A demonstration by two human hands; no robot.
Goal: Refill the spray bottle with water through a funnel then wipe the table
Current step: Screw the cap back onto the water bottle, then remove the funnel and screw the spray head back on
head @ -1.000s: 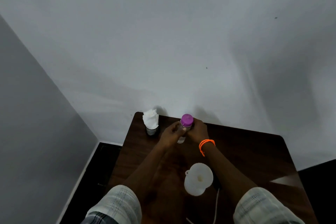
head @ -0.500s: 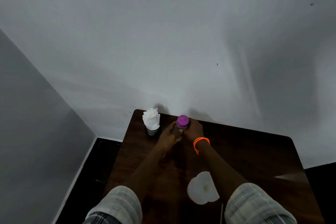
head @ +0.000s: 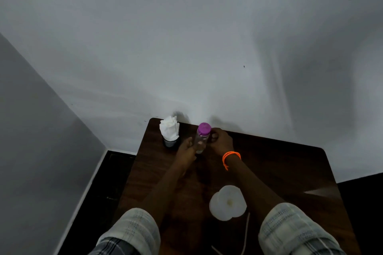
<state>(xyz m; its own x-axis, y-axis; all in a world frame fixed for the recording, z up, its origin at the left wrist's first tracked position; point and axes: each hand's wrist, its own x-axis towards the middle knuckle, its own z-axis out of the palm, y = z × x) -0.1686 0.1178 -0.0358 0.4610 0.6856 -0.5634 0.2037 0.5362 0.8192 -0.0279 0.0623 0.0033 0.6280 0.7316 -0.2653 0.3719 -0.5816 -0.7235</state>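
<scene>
Hands first: our left hand (head: 187, 149) wraps the lower body of the clear bottle (head: 201, 141), steadying it upright on the table (head: 290, 163) near the far edge. Our right hand (head: 219, 141), with its orange wristband (head: 231, 156), has its fingers curled at the bottle's neck just under the purple cap (head: 204, 128); we judge this grasp is set for unscrewing, one hand bracing while the other turns. Whether the cap is loosened cannot be told. The cap is on, so no water can go in yet. The white funnel (head: 228, 203) lies on the table close to us, between the forearms, well apart from the bottle and within easy reach for the filling step. White tissues in a dark holder (head: 170, 132) stand just left of the bottle, probably kept for wiping.
</scene>
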